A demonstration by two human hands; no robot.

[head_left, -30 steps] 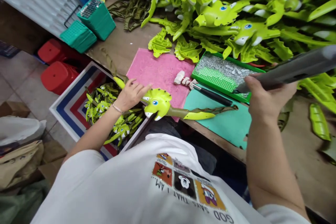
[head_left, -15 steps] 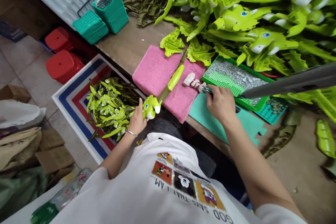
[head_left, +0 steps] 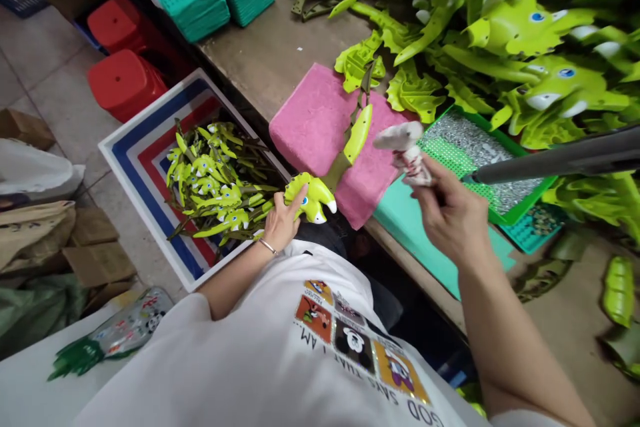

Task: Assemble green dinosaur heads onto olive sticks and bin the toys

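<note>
Just past the edge of the wooden desk, beside a striped tray, a lime-green toy dinosaur juts out, its body lying across a pink foam pad. The left hand cups its head; a slackened grip could drop it. The right hand pinches a small pale piece, which could slip from those fingers.

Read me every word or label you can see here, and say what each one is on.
"GOD SAYS THAT I AM": dark letters on the white T-shirt, upside down in this view.
Tiny print on the shirt's four cartoon picture tiles: too small to read.
Red print on the silvery plastic packet: too blurred to read.
</note>
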